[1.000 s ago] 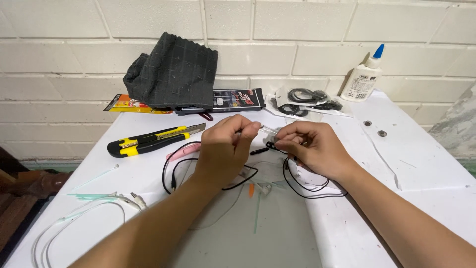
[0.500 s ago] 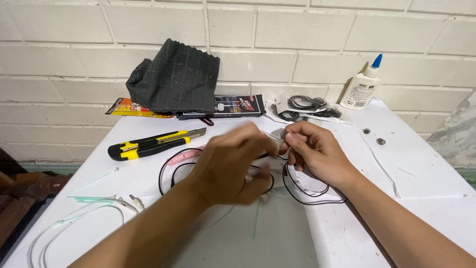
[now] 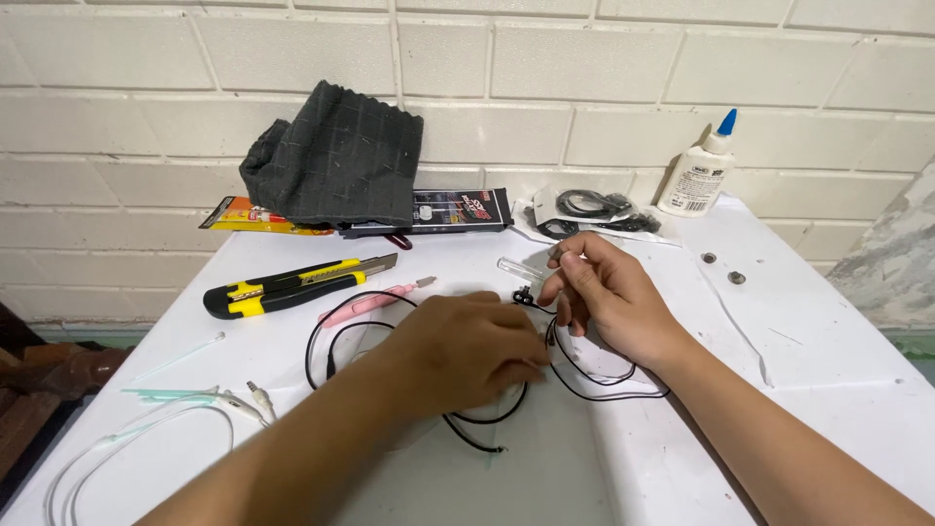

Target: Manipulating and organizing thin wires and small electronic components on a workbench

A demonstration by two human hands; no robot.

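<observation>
My left hand (image 3: 466,349) lies palm down over a thin black cable (image 3: 326,336) that loops on the white table (image 3: 808,321). Its fingers curl shut near the cable's middle, and the grip itself is hidden under the hand. My right hand (image 3: 606,297) is raised a little to the right, pinching a small clear tube (image 3: 521,267) between thumb and fingers. A small black part (image 3: 524,296) of the cable sits just below those fingertips. More black cable loops (image 3: 594,375) under my right wrist.
A yellow and black utility knife (image 3: 292,284) and a pink tool (image 3: 375,303) lie to the left. A dark folded cloth (image 3: 336,161), a flat packet (image 3: 458,209), bagged black cables (image 3: 589,207) and a white glue bottle (image 3: 699,173) stand along the brick wall. A white cable (image 3: 146,429) lies front left.
My left hand has dropped from the raised cable end down onto the table over the black cable. My right hand stays up with the clear tube.
</observation>
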